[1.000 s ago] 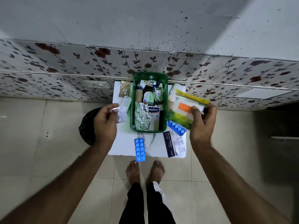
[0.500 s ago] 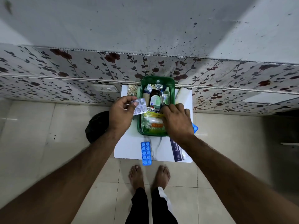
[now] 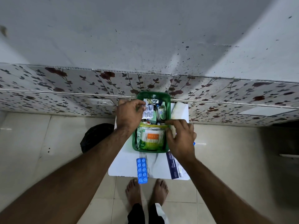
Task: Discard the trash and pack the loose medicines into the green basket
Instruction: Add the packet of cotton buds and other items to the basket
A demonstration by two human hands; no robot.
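I am in the packing part of the job. My left hand (image 3: 129, 116) pinches a small silver pill strip (image 3: 148, 111) between thumb and fingers, closed tight on it. I hold it over the far left part of the green basket (image 3: 168, 101), at about 11 o'clock from the basket's middle. I think the next move is to lower the strip into a gap beside the little bottles (image 3: 161, 112) and let go. It needs a soft drop so it does not knock the bottles over.

My right hand (image 3: 181, 139) is at the basket's right edge, at about 3 o'clock. Its fingers are spread apart and a bit bent, and they hold nothing. The fingertips are near the top of the cotton bud pack (image 3: 151, 139), which lies flat in the near half of the basket. I cannot tell if they touch it.

The basket sits on the white surface (image 3: 123, 167) at 12 o'clock from me, against the wall. It looks quite full. A blue pill strip (image 3: 142, 170) lies loose at 6 o'clock, poking over the near edge. A paper leaflet (image 3: 175, 167) lies at 5 o'clock. A black bin (image 3: 95, 136) is on the floor at 9 o'clock. I think those loose things come next.
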